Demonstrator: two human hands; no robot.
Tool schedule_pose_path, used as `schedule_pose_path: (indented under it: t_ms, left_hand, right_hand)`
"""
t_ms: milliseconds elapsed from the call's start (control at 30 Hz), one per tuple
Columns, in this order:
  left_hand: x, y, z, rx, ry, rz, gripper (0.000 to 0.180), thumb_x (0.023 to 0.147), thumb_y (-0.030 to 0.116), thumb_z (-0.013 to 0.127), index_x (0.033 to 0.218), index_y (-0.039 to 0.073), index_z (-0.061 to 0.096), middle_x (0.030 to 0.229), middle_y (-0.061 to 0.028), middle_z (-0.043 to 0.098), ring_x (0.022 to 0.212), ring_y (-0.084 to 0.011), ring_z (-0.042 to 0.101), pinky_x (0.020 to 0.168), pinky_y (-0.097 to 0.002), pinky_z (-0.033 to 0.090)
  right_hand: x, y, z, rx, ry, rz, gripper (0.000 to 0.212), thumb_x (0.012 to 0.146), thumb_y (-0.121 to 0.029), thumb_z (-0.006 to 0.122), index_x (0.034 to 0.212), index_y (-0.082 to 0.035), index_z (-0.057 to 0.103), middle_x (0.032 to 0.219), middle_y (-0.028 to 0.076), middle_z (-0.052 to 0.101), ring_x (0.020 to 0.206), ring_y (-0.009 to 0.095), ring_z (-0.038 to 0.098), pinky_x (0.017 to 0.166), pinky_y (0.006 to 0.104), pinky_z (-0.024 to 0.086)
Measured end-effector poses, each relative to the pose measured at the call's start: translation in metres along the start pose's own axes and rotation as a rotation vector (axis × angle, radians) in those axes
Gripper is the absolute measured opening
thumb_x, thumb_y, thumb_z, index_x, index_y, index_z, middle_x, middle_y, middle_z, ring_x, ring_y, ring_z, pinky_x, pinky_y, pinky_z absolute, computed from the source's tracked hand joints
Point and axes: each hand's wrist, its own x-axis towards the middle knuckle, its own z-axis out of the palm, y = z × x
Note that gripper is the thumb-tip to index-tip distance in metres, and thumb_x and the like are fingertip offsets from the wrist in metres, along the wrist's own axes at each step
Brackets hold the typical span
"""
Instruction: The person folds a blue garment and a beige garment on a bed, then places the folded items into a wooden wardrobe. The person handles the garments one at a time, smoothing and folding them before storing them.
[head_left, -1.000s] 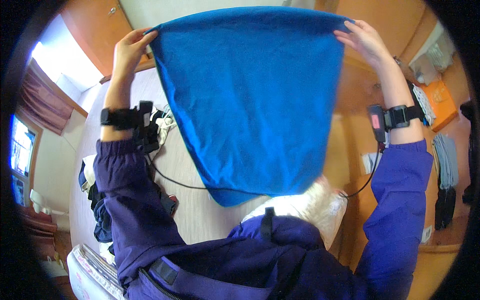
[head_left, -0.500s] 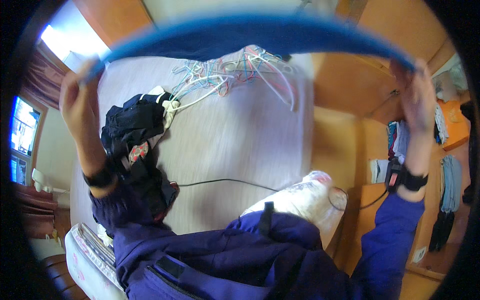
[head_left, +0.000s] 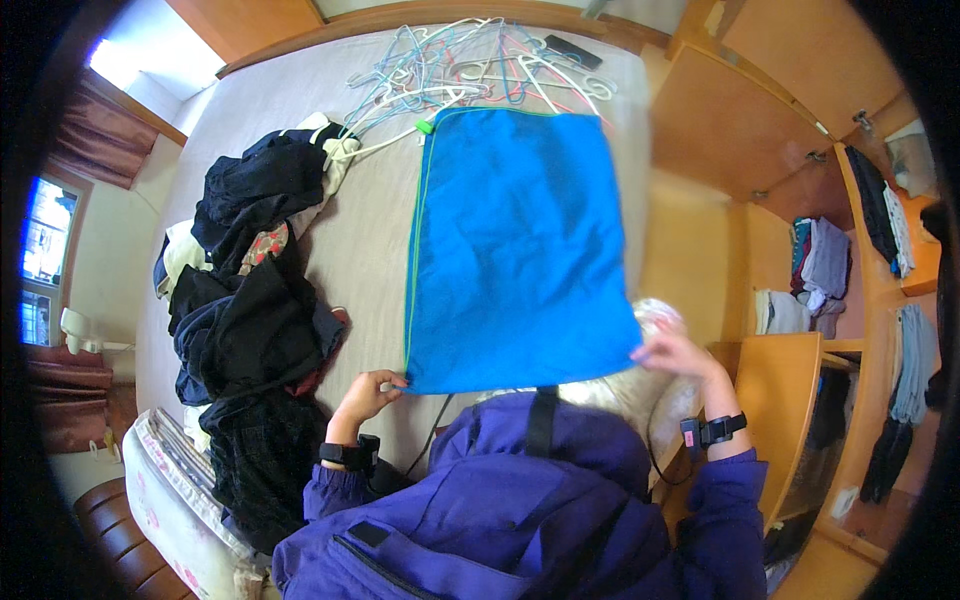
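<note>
A blue rectangular cloth (head_left: 520, 250) lies spread flat on the bed, with a bright green line down its left edge and a small green tab at its far left corner. At the near left corner, the fingertips of my left hand (head_left: 368, 396) pinch the hem. My right hand (head_left: 678, 352) grips the near right corner between thumb and fingers. Both wrists wear black bands with small devices attached.
Dark crumpled clothes (head_left: 250, 330) are heaped along the bed's left side. Tangled coloured hangers (head_left: 430, 75) lie past the cloth's far edge, beside a dark flat object (head_left: 573, 52). On the right, an open wooden wardrobe (head_left: 740, 130) holds folded clothes (head_left: 825, 260).
Half a second ago both hands held the blue cloth raised high and stretched out. It has come down flat onto the bed, and my hands have dropped toward my body, still at its corners.
</note>
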Motion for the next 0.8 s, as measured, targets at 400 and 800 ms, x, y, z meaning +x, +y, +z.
schedule_pose_path:
  t_ms: [400, 800]
  left_hand:
    - [0.044, 0.053, -0.064, -0.431, 0.427, 0.130, 0.009, 0.090, 0.000, 0.054, 0.099, -0.001, 0.055, 0.097, -0.0106, 0.066, 0.084, -0.0136, 0.062, 0.077, -0.0263, 0.050]
    - [-0.034, 0.003, -0.159, -0.656, 1.210, -0.100, 0.023, 0.096, 0.024, 0.050, 0.097, 0.002, 0.057, 0.092, -0.0092, 0.065, 0.075, -0.0138, 0.059, 0.065, -0.0250, 0.047]
  right_hand:
    - [-0.012, -0.037, 0.013, 0.070, 0.116, -0.240, 0.009, 0.086, -0.003, 0.062, 0.094, -0.005, 0.059, 0.114, 0.012, 0.062, 0.102, 0.017, 0.059, 0.084, 0.0297, 0.050]
    - [0.087, -0.159, 0.192, 0.239, -0.408, -0.438, 0.018, 0.084, -0.013, 0.068, 0.098, -0.003, 0.062, 0.092, 0.005, 0.066, 0.082, 0.009, 0.060, 0.072, 0.0250, 0.049]
